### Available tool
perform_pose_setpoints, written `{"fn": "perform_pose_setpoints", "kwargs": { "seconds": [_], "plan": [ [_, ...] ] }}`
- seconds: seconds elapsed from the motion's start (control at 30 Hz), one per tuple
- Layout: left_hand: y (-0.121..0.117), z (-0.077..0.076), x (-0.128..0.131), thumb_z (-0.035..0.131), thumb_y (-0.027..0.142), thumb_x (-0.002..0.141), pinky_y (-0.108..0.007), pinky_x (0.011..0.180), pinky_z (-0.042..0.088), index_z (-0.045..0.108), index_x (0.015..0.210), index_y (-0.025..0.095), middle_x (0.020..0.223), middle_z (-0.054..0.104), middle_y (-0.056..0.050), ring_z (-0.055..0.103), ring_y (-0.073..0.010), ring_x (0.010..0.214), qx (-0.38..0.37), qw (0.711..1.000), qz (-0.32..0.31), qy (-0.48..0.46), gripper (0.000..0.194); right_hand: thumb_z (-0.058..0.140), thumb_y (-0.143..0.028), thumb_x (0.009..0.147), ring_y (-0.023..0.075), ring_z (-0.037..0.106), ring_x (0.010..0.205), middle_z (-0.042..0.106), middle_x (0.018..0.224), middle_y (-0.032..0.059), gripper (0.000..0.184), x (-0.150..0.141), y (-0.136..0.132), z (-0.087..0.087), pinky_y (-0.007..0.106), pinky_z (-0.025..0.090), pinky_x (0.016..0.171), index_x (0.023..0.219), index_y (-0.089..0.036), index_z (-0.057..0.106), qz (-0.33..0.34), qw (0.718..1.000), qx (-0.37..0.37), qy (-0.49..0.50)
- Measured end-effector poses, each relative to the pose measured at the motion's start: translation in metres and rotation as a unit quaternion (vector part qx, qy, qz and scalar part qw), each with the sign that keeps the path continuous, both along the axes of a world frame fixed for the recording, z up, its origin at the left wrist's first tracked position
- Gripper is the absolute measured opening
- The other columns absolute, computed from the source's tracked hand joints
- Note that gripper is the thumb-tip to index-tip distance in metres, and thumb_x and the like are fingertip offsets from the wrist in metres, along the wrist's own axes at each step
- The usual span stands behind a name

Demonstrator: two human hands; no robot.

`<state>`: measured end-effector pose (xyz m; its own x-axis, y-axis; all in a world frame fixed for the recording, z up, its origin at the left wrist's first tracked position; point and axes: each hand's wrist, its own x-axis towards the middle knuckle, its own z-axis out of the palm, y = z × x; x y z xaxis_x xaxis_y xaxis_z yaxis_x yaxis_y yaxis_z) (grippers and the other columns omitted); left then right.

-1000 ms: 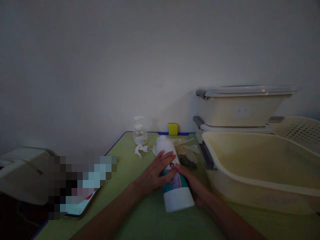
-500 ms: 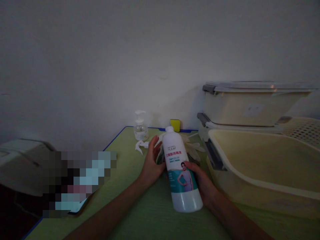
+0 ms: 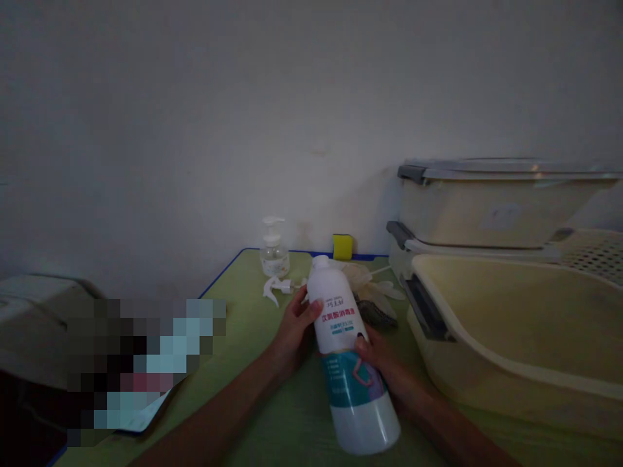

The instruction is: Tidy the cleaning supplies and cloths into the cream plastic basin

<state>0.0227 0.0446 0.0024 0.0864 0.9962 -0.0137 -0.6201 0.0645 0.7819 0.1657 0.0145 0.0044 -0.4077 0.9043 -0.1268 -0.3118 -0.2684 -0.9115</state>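
Observation:
A large white disinfectant bottle (image 3: 338, 353) with a teal label is held tilted over the table, its white top pointing away from me. My left hand (image 3: 296, 324) grips its upper left side, thumb on the front near the shoulder. Around the lower right side wraps my right hand (image 3: 382, 357), thumb across the label; its other fingers are hidden behind. Just beyond the left hand lies a white trigger spray head (image 3: 277, 287) on the table. Pale gloves (image 3: 363, 275) and a dark patterned item (image 3: 377, 314) lie partly hidden behind the bottle.
A clear pump bottle (image 3: 275, 256) and a yellow sponge (image 3: 342, 247) stand at the back of the green table (image 3: 238, 305). An open cream bin (image 3: 511, 311) and a lidded box (image 3: 487, 207) fill the right side. A pixelated device lies at left.
My left hand has closed from beside the bottle onto its upper side. The bottle has come lower and nearer to me, and my right hand has moved down with it.

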Motion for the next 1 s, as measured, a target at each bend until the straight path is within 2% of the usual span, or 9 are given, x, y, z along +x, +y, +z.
{"fn": "perform_pose_setpoints", "kwargs": {
  "seconds": [0.1,0.2,0.27,0.4,0.47,0.6,0.7,0.83,1.0],
  "plan": [
    [-0.003,0.001,0.001,0.081,0.038,0.049,-0.031,0.068,0.049,0.052,0.101,0.018,0.081,0.065,-0.003,0.062,-0.0195,0.073,0.015,0.999,0.023,0.016,0.063,0.076,-0.052,0.052,0.0218,0.062,0.082,0.066,0.094,0.0072,0.07,0.002,0.0,-0.003,0.034,0.047,0.073,0.109,-0.019,0.054,0.021,0.999,0.009,-0.024],
    [-0.005,0.002,0.002,0.079,0.042,0.05,-0.033,0.071,0.049,0.054,0.099,0.017,0.08,0.064,-0.003,0.062,-0.0219,0.077,0.013,0.999,0.016,0.036,0.061,0.076,-0.053,0.05,0.0206,0.061,0.081,0.066,0.092,0.0066,0.07,0.003,0.0,-0.004,0.033,0.047,0.072,0.107,-0.018,0.056,0.011,0.999,0.002,-0.034],
    [-0.006,0.003,0.002,0.077,0.048,0.05,-0.035,0.072,0.049,0.056,0.096,0.015,0.079,0.064,-0.005,0.062,-0.0244,0.08,-0.001,0.999,-0.025,0.04,0.06,0.076,-0.054,0.048,0.0194,0.06,0.079,0.065,0.092,0.0062,0.073,0.003,0.0,-0.003,0.032,0.046,0.071,0.109,-0.018,0.054,0.011,0.999,-0.001,-0.039],
    [-0.008,0.003,-0.001,0.07,0.06,0.052,-0.041,0.081,0.046,0.06,0.091,0.009,0.085,0.066,-0.013,0.06,-0.0316,0.092,-0.007,0.987,-0.157,0.032,0.064,0.075,-0.054,0.049,0.0189,0.061,0.079,0.066,0.094,0.0057,0.075,0.002,-0.004,-0.001,0.031,0.046,0.07,0.112,-0.019,0.053,0.045,0.999,0.013,-0.023],
    [-0.009,0.001,-0.004,0.069,0.062,0.052,-0.043,0.085,0.044,0.061,0.09,0.009,0.086,0.067,-0.015,0.059,-0.0332,0.096,0.004,0.982,-0.186,0.029,0.066,0.076,-0.052,0.05,0.0209,0.061,0.084,0.065,0.097,0.0055,0.074,0.002,-0.006,0.0,0.032,0.046,0.072,0.113,-0.02,0.053,0.056,0.998,0.023,-0.014],
    [-0.008,-0.006,-0.009,0.067,0.066,0.052,-0.043,0.087,0.043,0.063,0.088,0.009,0.086,0.068,-0.015,0.058,-0.0339,0.099,-0.003,0.977,-0.211,0.013,0.068,0.075,-0.051,0.053,0.024,0.059,0.095,0.064,0.101,0.0056,0.068,0.001,-0.01,0.001,0.034,0.046,0.078,0.111,-0.021,0.055,0.06,0.998,0.02,-0.024],
    [-0.005,-0.01,-0.011,0.061,0.069,0.055,-0.043,0.086,0.044,0.063,0.087,0.008,0.083,0.068,-0.015,0.058,-0.0335,0.099,-0.03,0.973,-0.228,-0.003,0.069,0.074,-0.052,0.055,0.025,0.058,0.098,0.064,0.104,0.0065,0.072,-0.004,-0.013,0.002,0.037,0.045,0.083,0.117,-0.022,0.051,0.066,0.998,0.011,-0.012],
    [-0.002,-0.008,-0.014,0.062,0.071,0.053,-0.044,0.085,0.045,0.063,0.091,0.007,0.083,0.068,-0.016,0.058,-0.0348,0.1,-0.037,0.976,-0.216,-0.012,0.074,0.077,-0.052,0.05,0.0255,0.057,0.101,0.06,0.11,0.0068,0.084,-0.01,-0.016,0.002,0.039,0.043,0.088,0.123,-0.026,0.043,0.076,0.997,0.012,0.017],
    [-0.002,-0.004,-0.016,0.065,0.07,0.049,-0.041,0.084,0.045,0.064,0.087,0.008,0.085,0.068,-0.014,0.059,-0.0331,0.097,-0.005,0.98,-0.2,-0.014,0.073,0.078,-0.046,0.053,0.0255,0.057,0.1,0.062,0.106,0.0063,0.075,-0.01,-0.018,0.003,0.039,0.044,0.086,0.118,-0.024,0.048,0.094,0.995,0.023,-0.008]
  ]
}}
